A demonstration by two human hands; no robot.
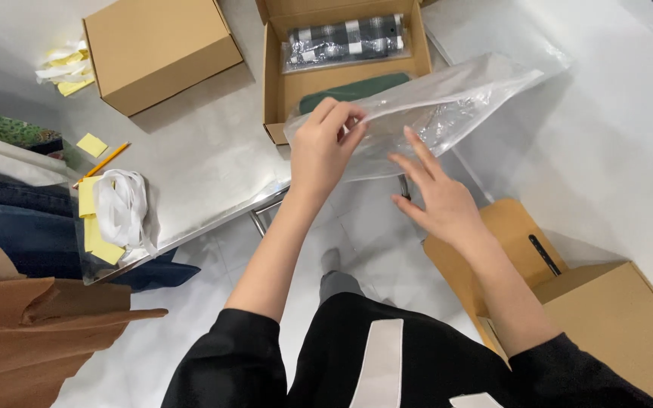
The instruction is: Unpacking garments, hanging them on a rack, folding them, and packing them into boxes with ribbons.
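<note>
Bare table (213,143) lay free between the closed box (162,51) and open box (345,64); the plastic bag (432,113) blocked the latter's front.

Bright, even light; sharp; wide-angle distortion.

Clear plastic bag (447,106) pinched at its edge by left hand (325,147), open brown carton (341,75) behind it holding a film-wrapped black-and-white checked item (344,42), closed brown carton (162,53) upper left on worktop (205,159), brown carton (614,325) lower right, yellow labels (92,219) at left edge.
</note>
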